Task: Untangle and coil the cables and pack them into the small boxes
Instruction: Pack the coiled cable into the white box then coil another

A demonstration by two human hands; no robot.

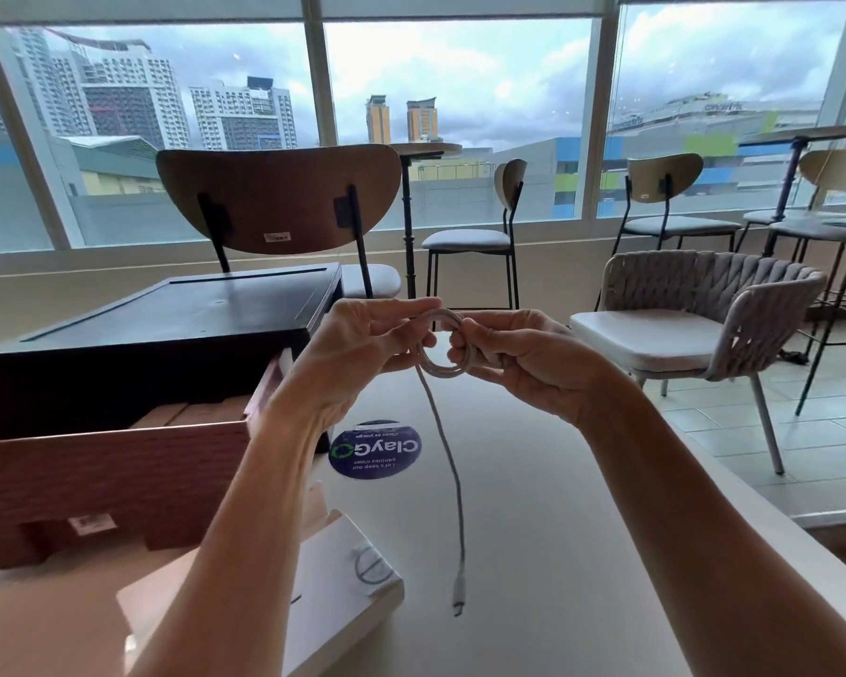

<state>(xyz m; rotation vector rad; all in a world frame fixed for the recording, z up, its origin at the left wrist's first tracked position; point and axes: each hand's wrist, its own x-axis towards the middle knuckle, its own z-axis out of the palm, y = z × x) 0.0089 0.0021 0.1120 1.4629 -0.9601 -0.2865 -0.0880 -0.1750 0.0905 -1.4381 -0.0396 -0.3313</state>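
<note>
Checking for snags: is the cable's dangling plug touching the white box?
Apart. The head view shows a strip of bare table between the plug and the white box's right edge.

Shows a bare left hand (362, 344) on a long, lean left forearm (265, 481), uncovered as far as the view reaches. Shows the same of the right hand (518, 359) and right forearm (665, 505). Shows tendon ridges at the left wrist.

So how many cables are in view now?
2: one white cable coiled between left hand and right hand, tail hanging; seemingly a second coil on the white box. More may be hidden.
</note>
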